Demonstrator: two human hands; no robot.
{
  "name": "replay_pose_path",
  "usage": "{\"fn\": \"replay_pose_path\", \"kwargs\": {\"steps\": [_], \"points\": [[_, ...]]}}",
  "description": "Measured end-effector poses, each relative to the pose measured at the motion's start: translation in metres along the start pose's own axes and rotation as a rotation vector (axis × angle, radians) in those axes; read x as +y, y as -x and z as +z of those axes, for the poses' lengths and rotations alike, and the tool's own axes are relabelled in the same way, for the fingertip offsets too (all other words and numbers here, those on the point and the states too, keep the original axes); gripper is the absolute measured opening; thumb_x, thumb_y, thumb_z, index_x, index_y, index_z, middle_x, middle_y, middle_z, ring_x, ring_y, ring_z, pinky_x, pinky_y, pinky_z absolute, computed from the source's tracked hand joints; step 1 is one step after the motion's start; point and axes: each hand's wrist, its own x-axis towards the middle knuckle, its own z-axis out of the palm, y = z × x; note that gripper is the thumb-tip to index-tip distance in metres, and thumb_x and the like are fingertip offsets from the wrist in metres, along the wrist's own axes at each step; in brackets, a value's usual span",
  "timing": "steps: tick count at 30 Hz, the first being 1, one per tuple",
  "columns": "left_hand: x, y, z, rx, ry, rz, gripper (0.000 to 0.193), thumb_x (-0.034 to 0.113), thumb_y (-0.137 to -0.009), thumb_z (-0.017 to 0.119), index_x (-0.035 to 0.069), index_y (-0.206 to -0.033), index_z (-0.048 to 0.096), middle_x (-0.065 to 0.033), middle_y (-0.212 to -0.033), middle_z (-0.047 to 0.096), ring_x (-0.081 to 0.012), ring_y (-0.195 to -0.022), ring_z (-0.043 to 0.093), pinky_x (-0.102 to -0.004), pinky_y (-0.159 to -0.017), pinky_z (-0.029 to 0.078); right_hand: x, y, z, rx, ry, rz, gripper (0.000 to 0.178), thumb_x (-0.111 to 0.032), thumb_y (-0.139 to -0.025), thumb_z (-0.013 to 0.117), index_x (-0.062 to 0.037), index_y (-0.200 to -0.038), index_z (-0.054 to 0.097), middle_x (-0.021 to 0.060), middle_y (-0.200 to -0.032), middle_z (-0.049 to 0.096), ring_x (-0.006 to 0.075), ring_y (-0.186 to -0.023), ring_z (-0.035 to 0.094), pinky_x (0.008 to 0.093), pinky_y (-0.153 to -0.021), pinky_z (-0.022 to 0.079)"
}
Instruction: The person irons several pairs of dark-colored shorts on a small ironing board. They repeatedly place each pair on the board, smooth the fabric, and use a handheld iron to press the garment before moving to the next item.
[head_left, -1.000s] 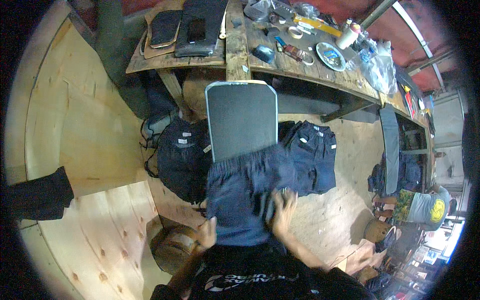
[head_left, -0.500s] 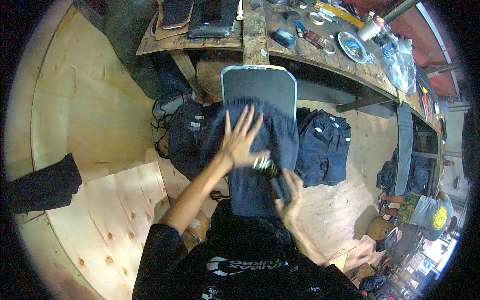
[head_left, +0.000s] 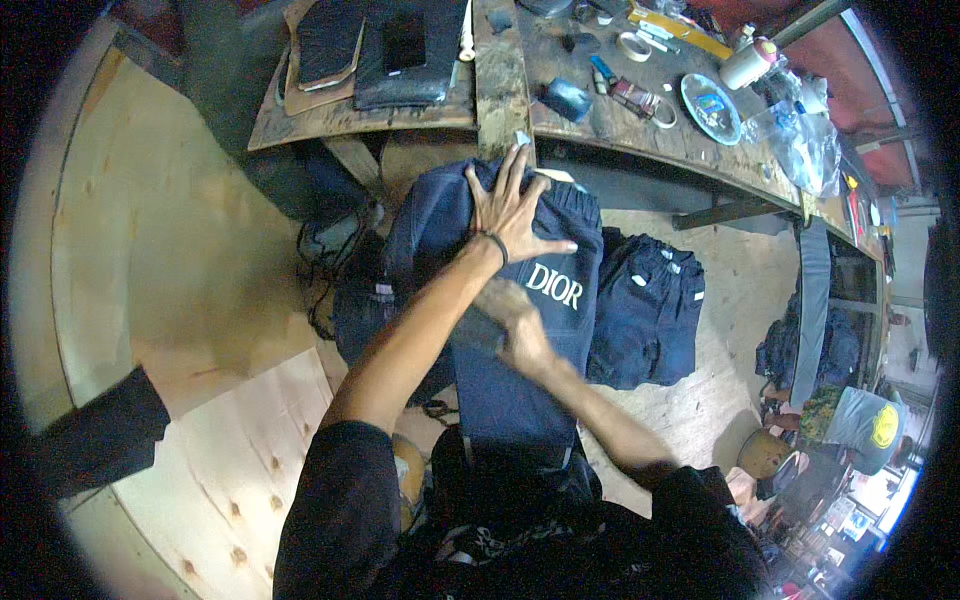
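Navy denim shorts or trousers point(head_left: 515, 370) with an elastic waistband and white lettering are drawn over a narrow board. Only a pale sliver of the board's edge point(head_left: 553, 176) shows at the waistband. Spread flat on the cloth just below the waistband is my left hand point(head_left: 508, 215), its thumb pointing right above the lettering. My right hand point(head_left: 522, 325) is closed and partly blurred, low over the garment beside my left forearm. In it is a dark, blocky hand tool point(head_left: 474, 328), whose kind is too smeared to tell.
Ahead stands a wooden workbench point(head_left: 640, 140) with a blue-rimmed plate point(head_left: 711, 108), a tape roll point(head_left: 634, 46), a thread cone point(head_left: 748, 65) and a phone point(head_left: 405, 44). Folded denim shorts point(head_left: 648, 310) lie at right, plywood sheets point(head_left: 215, 470) at left. Another person point(head_left: 865, 430) is at far right.
The garment now covers nearly all of the board, and its lettering shows fully. My left hand has moved farther up; my right hand has swung leftward with the dark tool, away from the lettering.
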Motion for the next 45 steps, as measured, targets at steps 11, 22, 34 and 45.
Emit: {"fn": "replay_pose_path", "kwargs": {"steps": [11,22,34,45], "points": [[0.002,-0.006,0.004,-0.059,0.007,-0.084,0.140,0.096,-0.056,0.077,0.027,-0.171,0.034,-0.0217,-0.182,0.003,-0.0379,-0.169,0.001,-0.0879,-0.118,0.006,-0.026,0.021,-0.007,-0.125,-0.156,0.060,0.085,-0.006,-0.062,0.074,-0.0040,-0.146,0.066,0.0189,-0.154,0.062,0.0374,-0.147,0.054,0.0543,-0.126,0.037],[0.006,-0.009,0.001,-0.151,-0.059,-0.144,0.131,0.098,-0.058,0.074,0.024,-0.163,0.049,-0.0209,-0.183,0.002,-0.0350,-0.170,0.001,-0.0868,-0.119,0.006,-0.025,0.109,0.028,-0.390,-0.374,-0.060,0.080,0.000,-0.067,0.067,-0.0056,-0.147,0.067,0.0164,-0.157,0.062,0.0344,-0.148,0.056,0.0491,-0.127,0.039],[0.003,-0.011,0.007,-0.168,-0.069,-0.153,0.131,0.097,-0.059,0.075,0.025,-0.165,0.045,-0.0240,-0.181,0.008,-0.0375,-0.169,0.001,-0.0866,-0.120,0.005,-0.025,0.135,0.019,-0.104,-0.308,0.128,0.079,-0.006,-0.070,0.072,-0.0031,-0.148,0.065,0.0178,-0.158,0.060,0.0352,-0.150,0.054,0.0481,-0.127,0.038],[0.035,0.048,-0.012,-0.245,-0.189,0.139,0.104,0.088,-0.083,0.064,0.039,-0.170,0.036,-0.0163,-0.182,0.019,-0.0449,-0.167,0.010,-0.0823,-0.124,-0.001,-0.053,0.122,-0.026,-0.516,-0.421,0.071,0.077,-0.009,-0.077,0.081,-0.0042,-0.151,0.062,0.0198,-0.156,0.061,0.0400,-0.144,0.058,0.0499,-0.122,0.045]]}}
